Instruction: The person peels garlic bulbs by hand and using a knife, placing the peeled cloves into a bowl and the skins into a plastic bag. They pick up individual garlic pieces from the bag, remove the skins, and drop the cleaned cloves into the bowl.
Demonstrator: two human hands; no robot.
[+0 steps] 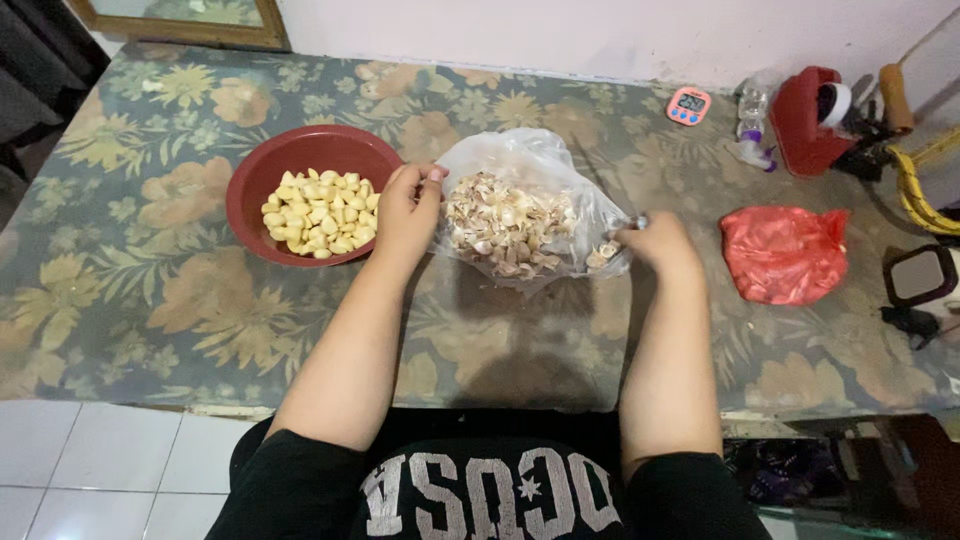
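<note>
A clear plastic bag [530, 165] full of garlic skins and cloves [505, 225] lies on the floral table. My left hand [408, 208] pinches the bag's left edge, right beside a red bowl [262, 175] that holds several peeled yellow garlic cloves [320, 212]. My right hand [658, 243] grips the bag's right edge, with a small metal tip showing above its fingers.
A red plastic bag [785, 252] lies to the right. At the back right stand a small pink timer [688, 104], a clear bottle [752, 112], a red container [805, 125] and yellow cable [915, 185]. The table's front edge [150, 403] meets white floor tiles.
</note>
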